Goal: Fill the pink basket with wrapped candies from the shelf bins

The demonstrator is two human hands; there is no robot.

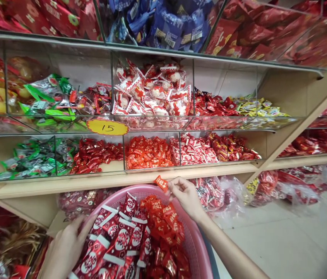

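A pink plastic basket (202,244) stands below the shelves, filled with wrapped sweets. Dark red packets (122,234) with white ends lie in its left part. Small orange-red wrapped candies (165,217) and shiny darker red candies (169,261) lie to the right. Between thumb and fingertips, my right hand (185,193) pinches one orange-red candy (161,183) above the basket's far rim. My left hand (66,246) is curled at the left rim of the basket, against the dark red packets; its fingertips are partly hidden.
Glass-divided shelves hold similar orange-red candies (150,152), pink-white candies (198,149), green-wrapped sweets (35,157) and blue bags (177,25). A yellow price tag (107,127) reads 15. The wooden shelf edge (99,179) runs just behind the basket. Plastic bags of sweets (209,193) sit underneath.
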